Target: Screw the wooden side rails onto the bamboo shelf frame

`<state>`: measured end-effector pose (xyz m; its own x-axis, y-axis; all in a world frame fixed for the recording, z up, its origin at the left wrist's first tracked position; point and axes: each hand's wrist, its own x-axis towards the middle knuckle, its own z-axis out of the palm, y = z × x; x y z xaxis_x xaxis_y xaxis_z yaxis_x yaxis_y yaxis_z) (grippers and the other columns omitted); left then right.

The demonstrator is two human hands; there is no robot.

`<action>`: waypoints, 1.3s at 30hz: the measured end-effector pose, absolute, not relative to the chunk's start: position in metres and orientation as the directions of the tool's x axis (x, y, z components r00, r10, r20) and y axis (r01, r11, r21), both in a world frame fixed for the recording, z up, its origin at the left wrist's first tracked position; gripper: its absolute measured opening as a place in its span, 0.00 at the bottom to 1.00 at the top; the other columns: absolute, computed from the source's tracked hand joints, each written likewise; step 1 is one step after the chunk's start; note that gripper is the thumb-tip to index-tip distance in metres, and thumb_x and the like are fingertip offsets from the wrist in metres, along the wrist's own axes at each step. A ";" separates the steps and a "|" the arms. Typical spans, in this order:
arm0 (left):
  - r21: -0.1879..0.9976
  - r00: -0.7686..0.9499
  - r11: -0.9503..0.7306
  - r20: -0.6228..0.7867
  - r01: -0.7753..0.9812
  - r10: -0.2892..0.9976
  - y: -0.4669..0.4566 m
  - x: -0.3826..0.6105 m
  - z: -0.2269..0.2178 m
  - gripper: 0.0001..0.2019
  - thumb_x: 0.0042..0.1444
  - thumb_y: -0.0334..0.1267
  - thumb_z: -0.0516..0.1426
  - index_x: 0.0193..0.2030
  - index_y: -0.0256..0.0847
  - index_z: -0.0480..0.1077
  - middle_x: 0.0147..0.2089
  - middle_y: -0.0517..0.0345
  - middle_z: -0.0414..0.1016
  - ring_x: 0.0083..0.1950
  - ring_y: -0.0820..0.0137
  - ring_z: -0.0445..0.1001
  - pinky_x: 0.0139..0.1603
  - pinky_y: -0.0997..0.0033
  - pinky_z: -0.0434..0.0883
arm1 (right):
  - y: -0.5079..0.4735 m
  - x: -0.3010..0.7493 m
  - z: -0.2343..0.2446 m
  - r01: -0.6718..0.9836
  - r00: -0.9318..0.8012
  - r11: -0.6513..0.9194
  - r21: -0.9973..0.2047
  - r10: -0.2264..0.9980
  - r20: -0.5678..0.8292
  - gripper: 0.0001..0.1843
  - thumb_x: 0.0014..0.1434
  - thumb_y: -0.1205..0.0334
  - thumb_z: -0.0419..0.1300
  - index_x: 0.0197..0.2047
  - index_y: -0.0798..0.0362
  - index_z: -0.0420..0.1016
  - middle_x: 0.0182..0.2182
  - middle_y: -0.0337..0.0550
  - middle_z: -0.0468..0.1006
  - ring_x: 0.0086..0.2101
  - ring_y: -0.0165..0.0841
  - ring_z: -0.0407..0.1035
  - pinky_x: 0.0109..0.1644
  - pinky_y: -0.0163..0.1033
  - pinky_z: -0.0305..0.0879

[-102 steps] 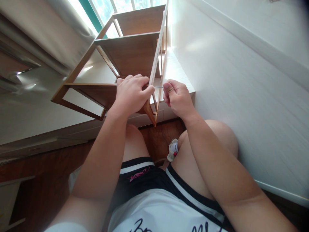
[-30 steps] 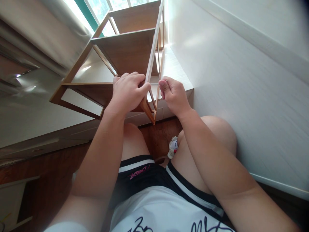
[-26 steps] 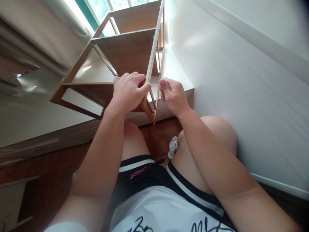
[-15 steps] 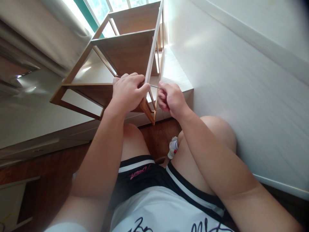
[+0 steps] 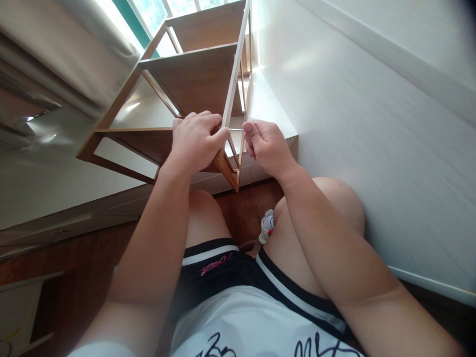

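Note:
A brown wooden shelf unit (image 5: 193, 79) with several boards stands tilted in view in front of me. My left hand (image 5: 199, 136) grips the near shelf board at its right corner, thumb against the pale-edged upright (image 5: 235, 74). Right of that upright, my right hand (image 5: 266, 146) is closed on a thin metal rod (image 5: 236, 130) that looks like a hex key. The rod's far end meets the upright near my left thumb. My fingers hide its other end.
The unit rests on a pale ledge (image 5: 269, 111) with drawer fronts below. A white panel (image 5: 353, 124) rises close on the right. Curtains (image 5: 70, 44) and a window (image 5: 156, 20) are at the back left. My knees flank the dark wooden floor (image 5: 249, 203).
My right hand has rotated and risen slightly, its fingers now turned more inward around the rod. My left hand and the shelf unit stay almost in place.

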<state>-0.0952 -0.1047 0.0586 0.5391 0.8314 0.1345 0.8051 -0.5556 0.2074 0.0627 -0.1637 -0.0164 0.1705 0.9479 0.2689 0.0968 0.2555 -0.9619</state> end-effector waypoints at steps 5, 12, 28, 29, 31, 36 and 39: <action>0.226 0.542 -0.557 0.127 0.800 0.831 -0.106 -0.095 0.060 0.14 0.60 0.46 0.49 0.27 0.44 0.64 0.36 0.55 0.74 0.51 0.55 0.69 0.53 0.50 0.57 | -0.165 0.065 -0.015 0.189 0.177 0.301 -0.935 0.926 0.334 0.27 0.63 0.35 0.54 0.25 0.49 0.60 0.20 0.37 0.61 0.26 0.31 0.61 0.31 0.37 0.59; 0.222 0.524 -0.532 0.099 0.817 0.846 -0.109 -0.094 0.061 0.14 0.62 0.45 0.48 0.28 0.43 0.62 0.33 0.57 0.72 0.51 0.59 0.67 0.54 0.53 0.56 | -0.166 0.053 -0.017 0.030 0.212 0.230 -0.973 0.950 0.231 0.30 0.61 0.30 0.51 0.24 0.48 0.59 0.19 0.36 0.62 0.24 0.30 0.62 0.28 0.36 0.59; 0.275 0.534 -0.560 0.170 0.782 0.828 -0.104 -0.095 0.055 0.12 0.58 0.42 0.51 0.24 0.46 0.66 0.37 0.53 0.74 0.53 0.50 0.71 0.53 0.48 0.60 | -0.161 0.051 -0.017 -0.261 0.107 0.036 -0.965 0.994 0.008 0.29 0.65 0.34 0.51 0.23 0.47 0.55 0.11 0.31 0.55 0.13 0.25 0.48 0.16 0.34 0.44; 0.279 0.535 -0.561 0.170 0.779 0.828 -0.104 -0.096 0.055 0.12 0.59 0.42 0.51 0.25 0.47 0.66 0.37 0.53 0.74 0.54 0.50 0.71 0.53 0.48 0.60 | -0.162 0.053 -0.016 -0.217 0.127 0.077 -0.973 0.991 0.050 0.29 0.64 0.34 0.52 0.23 0.48 0.55 0.12 0.31 0.56 0.14 0.26 0.50 0.17 0.34 0.46; 0.275 0.536 -0.563 0.174 0.779 0.826 -0.103 -0.096 0.055 0.12 0.59 0.43 0.51 0.25 0.47 0.67 0.36 0.53 0.75 0.54 0.51 0.71 0.53 0.49 0.60 | -0.163 0.056 -0.015 -0.121 0.153 0.148 -0.982 0.980 0.129 0.28 0.64 0.34 0.53 0.24 0.48 0.56 0.14 0.32 0.58 0.16 0.26 0.54 0.20 0.34 0.51; 0.224 0.539 -0.569 0.184 0.791 0.822 -0.102 -0.096 0.054 0.12 0.59 0.44 0.51 0.26 0.47 0.68 0.35 0.54 0.75 0.53 0.52 0.72 0.53 0.50 0.62 | -0.163 0.062 -0.018 0.093 0.172 0.262 -0.961 0.946 0.275 0.27 0.65 0.35 0.52 0.26 0.49 0.59 0.19 0.35 0.62 0.23 0.29 0.61 0.28 0.35 0.58; 0.217 0.547 -0.577 0.187 0.787 0.816 -0.102 -0.096 0.054 0.12 0.59 0.43 0.51 0.26 0.47 0.67 0.36 0.54 0.76 0.52 0.52 0.73 0.53 0.49 0.62 | -0.161 0.063 -0.022 0.214 0.177 0.329 -0.920 0.913 0.368 0.27 0.66 0.35 0.50 0.27 0.49 0.61 0.20 0.35 0.62 0.25 0.30 0.62 0.31 0.36 0.60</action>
